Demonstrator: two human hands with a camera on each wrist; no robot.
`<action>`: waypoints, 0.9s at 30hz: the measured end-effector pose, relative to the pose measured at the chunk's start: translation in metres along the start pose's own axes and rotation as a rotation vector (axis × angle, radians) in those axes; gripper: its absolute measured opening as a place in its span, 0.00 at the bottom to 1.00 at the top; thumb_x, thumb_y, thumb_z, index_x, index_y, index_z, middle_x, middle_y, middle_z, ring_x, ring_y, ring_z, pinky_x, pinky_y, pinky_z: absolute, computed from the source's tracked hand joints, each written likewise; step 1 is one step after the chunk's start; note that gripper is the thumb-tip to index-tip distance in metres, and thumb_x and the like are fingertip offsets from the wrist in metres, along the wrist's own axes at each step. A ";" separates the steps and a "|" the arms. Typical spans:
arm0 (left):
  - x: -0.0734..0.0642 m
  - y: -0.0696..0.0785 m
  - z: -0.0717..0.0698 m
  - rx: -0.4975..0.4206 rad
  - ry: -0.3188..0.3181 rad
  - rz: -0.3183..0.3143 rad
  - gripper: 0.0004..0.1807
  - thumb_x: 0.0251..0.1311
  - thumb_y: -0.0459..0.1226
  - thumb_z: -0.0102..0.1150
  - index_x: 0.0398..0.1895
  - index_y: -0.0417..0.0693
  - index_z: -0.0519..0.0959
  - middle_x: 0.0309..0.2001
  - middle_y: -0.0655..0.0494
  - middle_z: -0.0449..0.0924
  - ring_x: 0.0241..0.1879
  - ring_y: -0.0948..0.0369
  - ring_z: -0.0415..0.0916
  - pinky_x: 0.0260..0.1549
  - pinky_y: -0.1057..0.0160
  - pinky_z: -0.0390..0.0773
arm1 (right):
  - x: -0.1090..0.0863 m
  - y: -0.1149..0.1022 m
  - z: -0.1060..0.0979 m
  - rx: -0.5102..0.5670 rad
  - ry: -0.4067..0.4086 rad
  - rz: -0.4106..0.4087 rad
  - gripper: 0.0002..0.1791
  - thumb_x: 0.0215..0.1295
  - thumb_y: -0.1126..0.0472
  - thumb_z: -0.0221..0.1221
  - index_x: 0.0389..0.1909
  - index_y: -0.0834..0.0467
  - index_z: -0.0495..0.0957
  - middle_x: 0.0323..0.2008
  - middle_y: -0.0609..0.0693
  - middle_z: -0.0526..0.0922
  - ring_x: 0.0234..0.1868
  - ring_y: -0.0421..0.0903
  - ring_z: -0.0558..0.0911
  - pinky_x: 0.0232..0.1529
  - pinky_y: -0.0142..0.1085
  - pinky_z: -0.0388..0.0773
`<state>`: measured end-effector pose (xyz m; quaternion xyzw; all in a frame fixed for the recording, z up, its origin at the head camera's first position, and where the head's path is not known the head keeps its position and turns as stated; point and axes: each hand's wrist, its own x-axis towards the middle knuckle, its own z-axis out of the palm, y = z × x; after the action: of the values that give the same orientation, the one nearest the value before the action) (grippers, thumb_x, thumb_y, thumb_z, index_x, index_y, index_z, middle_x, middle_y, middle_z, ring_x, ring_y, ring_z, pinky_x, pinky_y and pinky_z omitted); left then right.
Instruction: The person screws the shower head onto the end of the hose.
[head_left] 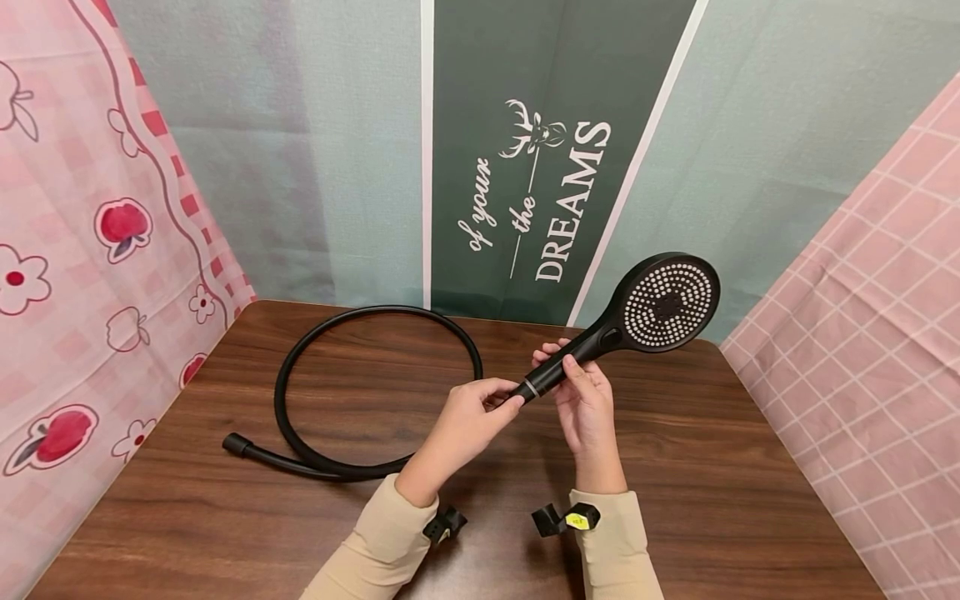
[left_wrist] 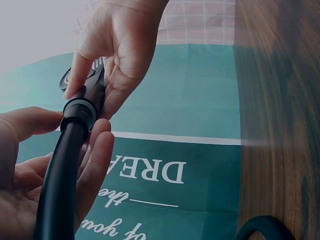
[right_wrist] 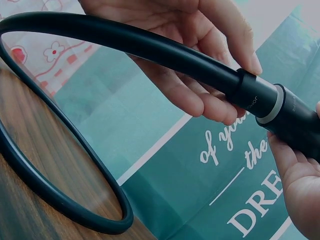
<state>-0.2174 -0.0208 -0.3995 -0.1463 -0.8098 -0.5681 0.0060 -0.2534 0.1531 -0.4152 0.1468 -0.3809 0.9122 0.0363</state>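
A black handheld shower head (head_left: 667,304) with pale nozzles is held up over the table, its face toward the head camera. My right hand (head_left: 585,400) grips its handle (head_left: 562,364), thumb on top and fingers behind. With thumb and fingers, my left hand (head_left: 472,417) pinches the end nut (right_wrist: 246,90) of a black shower hose (right_wrist: 150,42), right at the base of the handle. A light ring (right_wrist: 274,106) shows between nut and handle. From there the hose drops and loops on the table; its other end connector (head_left: 236,445) lies at the left.
The brown wooden table (head_left: 712,500) has a green printed cloth (head_left: 510,50) hanging behind it. Pink patterned cloths (head_left: 862,317) hang at both sides. Each wrist carries a small black camera mount (head_left: 566,520).
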 end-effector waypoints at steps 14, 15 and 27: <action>0.000 0.000 0.000 -0.002 -0.003 -0.002 0.13 0.67 0.39 0.60 0.50 0.45 0.84 0.41 0.51 0.87 0.37 0.63 0.82 0.38 0.67 0.80 | 0.000 0.000 0.000 -0.015 -0.015 -0.001 0.10 0.75 0.68 0.49 0.51 0.63 0.76 0.44 0.54 0.87 0.47 0.46 0.88 0.57 0.38 0.79; 0.000 0.000 0.000 -0.002 -0.003 -0.001 0.13 0.67 0.39 0.60 0.50 0.45 0.84 0.40 0.51 0.87 0.37 0.63 0.81 0.37 0.68 0.80 | 0.000 0.000 0.000 -0.014 -0.014 0.000 0.10 0.75 0.68 0.49 0.51 0.63 0.76 0.44 0.54 0.87 0.47 0.46 0.88 0.57 0.38 0.79; -0.001 0.002 0.000 -0.006 -0.005 -0.011 0.13 0.66 0.39 0.61 0.50 0.44 0.84 0.41 0.51 0.86 0.37 0.63 0.81 0.37 0.68 0.80 | -0.001 0.000 0.000 -0.002 -0.004 -0.002 0.12 0.75 0.69 0.49 0.54 0.69 0.70 0.43 0.55 0.87 0.46 0.47 0.88 0.57 0.39 0.79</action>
<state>-0.2155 -0.0203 -0.3976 -0.1431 -0.8088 -0.5704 0.0005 -0.2525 0.1533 -0.4153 0.1488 -0.3817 0.9115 0.0365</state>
